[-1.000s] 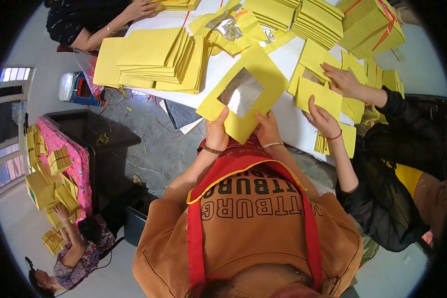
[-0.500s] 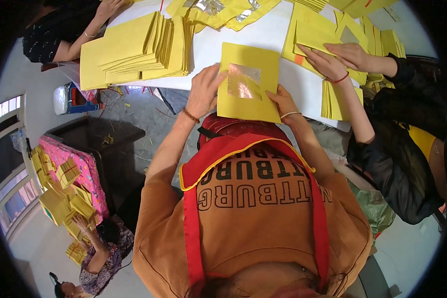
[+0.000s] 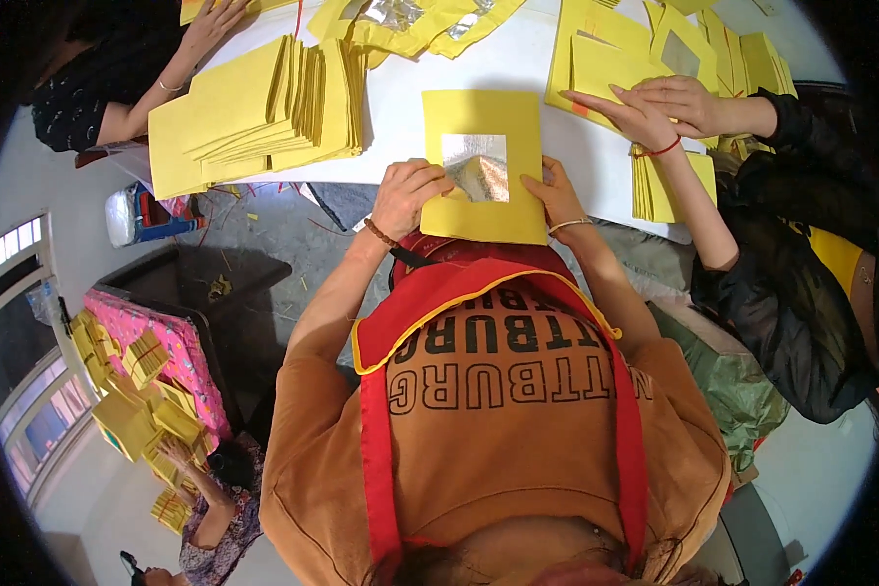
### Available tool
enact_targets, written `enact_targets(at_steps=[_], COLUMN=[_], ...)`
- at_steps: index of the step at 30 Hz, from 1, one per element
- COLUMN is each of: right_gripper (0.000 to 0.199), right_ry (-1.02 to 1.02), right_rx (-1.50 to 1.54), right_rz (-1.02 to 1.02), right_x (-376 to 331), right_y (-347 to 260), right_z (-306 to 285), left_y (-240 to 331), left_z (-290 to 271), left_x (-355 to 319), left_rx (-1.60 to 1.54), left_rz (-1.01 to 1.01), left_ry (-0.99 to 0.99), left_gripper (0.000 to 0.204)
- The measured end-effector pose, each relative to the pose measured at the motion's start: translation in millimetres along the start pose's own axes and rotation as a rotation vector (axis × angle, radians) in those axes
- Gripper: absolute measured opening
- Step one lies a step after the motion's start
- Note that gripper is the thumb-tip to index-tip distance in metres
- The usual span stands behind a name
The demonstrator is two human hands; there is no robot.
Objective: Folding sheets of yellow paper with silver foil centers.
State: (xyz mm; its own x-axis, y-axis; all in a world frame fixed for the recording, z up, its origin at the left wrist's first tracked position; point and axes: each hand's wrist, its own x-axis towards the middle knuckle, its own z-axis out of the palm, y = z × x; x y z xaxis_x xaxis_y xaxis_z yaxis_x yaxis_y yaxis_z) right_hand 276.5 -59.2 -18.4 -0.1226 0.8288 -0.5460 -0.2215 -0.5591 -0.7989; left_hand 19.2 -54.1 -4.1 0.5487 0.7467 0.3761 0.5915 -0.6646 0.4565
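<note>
Two hands on one yellow paper sheet (image 3: 481, 166) w/ silver foil square (image 3: 476, 166) at centre: left hand (image 3: 407, 198) clamped on its lower-left edge, right hand (image 3: 555, 195) pinching lower-right edge, prob. to keep it flat and square on white table (image 3: 400, 107) edge, just above lap. Beside left hand, thick yellow stack (image 3: 254, 112); at right, co-worker's hands (image 3: 654, 103) pressing other sheets. Sheet's lower corners hidden under fingers; foil detail too glary to read.

Light: I saw bright, even daylight, with windows (image 3: 15, 293) glowing at the left.
Glare: the foil square (image 3: 476, 166) shone.
Edges: black fisheye rim bent the lines.
Focus: mostly sharp, softer toward the rim.
</note>
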Motion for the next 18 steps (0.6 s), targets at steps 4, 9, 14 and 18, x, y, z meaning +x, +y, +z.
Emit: enact_targets(at_steps=[4,9,14,18], right_gripper=[0.034,0.031,0.022,0.021], right_ry=[0.149,-0.128,-0.335,-0.209], right_rx=[-0.667,-1.303,-1.065,-1.031], right_rz=[-0.501,-1.123,-0.824,-0.598], right_x=[-6,-11,0,9], right_y=[-12,-36,-29,-21], right_z=[-15,-7,-16,-15], left_y=[0,-7,-14,-13], left_z=[-5,-10,-11,-5], left_x=[5,8,14,24], left_rx=[-0.073,-0.132,-0.139,-0.275], left_rz=[-0.059,-0.076,-0.058,-0.361], left_ry=[-0.022,-0.108,-0.153,-0.105], left_gripper=[0.022,0.023,0.018,0.017])
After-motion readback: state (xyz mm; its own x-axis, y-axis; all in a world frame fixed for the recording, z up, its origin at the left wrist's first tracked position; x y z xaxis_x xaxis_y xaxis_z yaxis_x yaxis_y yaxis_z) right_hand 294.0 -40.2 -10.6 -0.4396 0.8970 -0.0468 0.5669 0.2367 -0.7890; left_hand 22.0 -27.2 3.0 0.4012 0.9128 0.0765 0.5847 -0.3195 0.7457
